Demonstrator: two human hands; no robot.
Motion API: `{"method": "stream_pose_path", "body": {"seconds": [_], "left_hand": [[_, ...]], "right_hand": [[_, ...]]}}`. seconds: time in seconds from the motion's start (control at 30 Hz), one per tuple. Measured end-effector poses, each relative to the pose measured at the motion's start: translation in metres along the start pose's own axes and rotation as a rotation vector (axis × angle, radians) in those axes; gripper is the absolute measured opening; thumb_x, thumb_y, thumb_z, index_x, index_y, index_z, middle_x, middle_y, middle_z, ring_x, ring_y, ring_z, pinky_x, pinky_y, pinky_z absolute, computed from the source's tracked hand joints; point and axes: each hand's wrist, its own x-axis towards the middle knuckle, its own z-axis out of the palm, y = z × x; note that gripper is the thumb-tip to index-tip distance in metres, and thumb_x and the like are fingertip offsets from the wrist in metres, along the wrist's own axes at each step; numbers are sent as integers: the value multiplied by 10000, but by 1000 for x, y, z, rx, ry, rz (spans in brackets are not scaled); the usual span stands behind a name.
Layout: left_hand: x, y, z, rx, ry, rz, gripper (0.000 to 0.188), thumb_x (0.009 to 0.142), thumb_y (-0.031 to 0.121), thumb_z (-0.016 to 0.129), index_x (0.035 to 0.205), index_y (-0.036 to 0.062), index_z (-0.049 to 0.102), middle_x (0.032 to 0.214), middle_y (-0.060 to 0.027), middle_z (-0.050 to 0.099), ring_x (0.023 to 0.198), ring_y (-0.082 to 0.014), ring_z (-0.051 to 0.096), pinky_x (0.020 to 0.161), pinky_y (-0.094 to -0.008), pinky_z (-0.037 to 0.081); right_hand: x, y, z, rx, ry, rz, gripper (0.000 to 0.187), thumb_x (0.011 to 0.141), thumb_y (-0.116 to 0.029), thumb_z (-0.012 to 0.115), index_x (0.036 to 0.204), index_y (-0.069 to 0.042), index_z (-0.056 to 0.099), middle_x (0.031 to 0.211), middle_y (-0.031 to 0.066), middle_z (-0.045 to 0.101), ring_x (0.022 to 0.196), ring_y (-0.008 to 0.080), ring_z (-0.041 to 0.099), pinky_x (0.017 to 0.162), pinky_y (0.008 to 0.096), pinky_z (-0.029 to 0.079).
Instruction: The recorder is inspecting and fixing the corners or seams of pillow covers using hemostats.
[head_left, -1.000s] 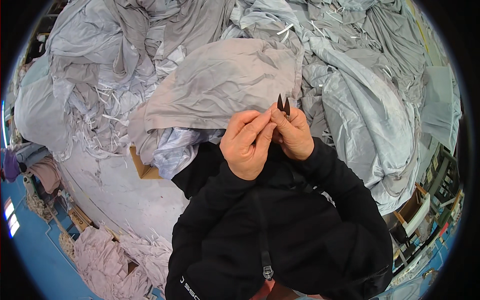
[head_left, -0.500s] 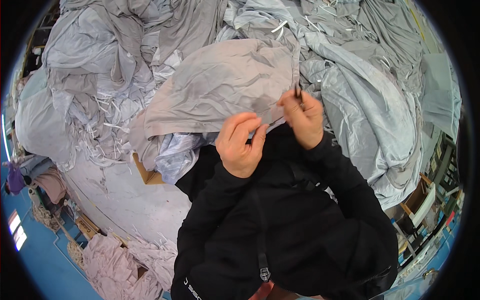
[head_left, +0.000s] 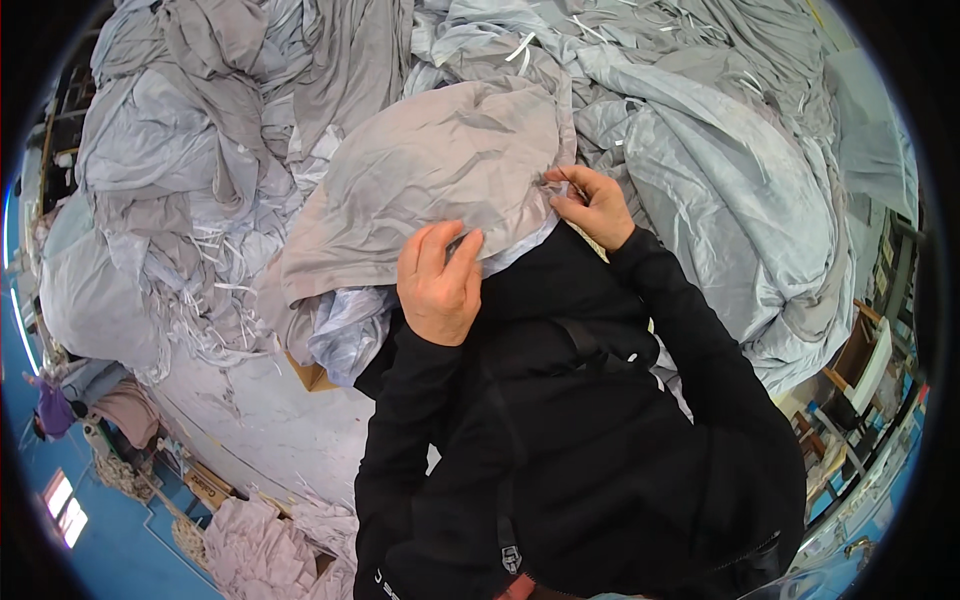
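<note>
A grey-beige piece of fabric [head_left: 430, 170] lies spread in front of me, its near hem across my lap. My left hand [head_left: 440, 285] has its fingers curled against the near part of this cloth, pinching it. My right hand [head_left: 595, 208] is at the cloth's right edge, fingers closed round a small dark tool [head_left: 574, 186] that looks like thread snips. Most of the tool is hidden by the fingers. Bluish-white shiny cloth [head_left: 350, 335] shows beneath the hem.
Heaped grey fabric with white ties [head_left: 215, 150] rises at the left. More silvery grey cloth [head_left: 720, 200] is piled at the right. A cardboard box edge [head_left: 308, 372] shows below the cloth. Pinkish fabric [head_left: 260, 550] lies low on the left, above a blue floor [head_left: 110, 540].
My left hand has moved left and down onto the cloth. The right hand has shifted slightly left and up to the fabric edge, the dark tool now tilted sideways. The whole view has shifted a little.
</note>
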Motion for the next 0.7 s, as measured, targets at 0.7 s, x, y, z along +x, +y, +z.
{"method": "stream_pose_path", "body": {"seconds": [0.7], "left_hand": [[-5,0,1,-160,151,-108,242,706,-101,684,921,9,701,978,-100,676,875,-303,637,773,-365,520]], "right_hand": [[4,-35,17,-298,150,-400,62,840,-21,650,890,13,661,741,23,639,652,87,568,605,257,458]]}}
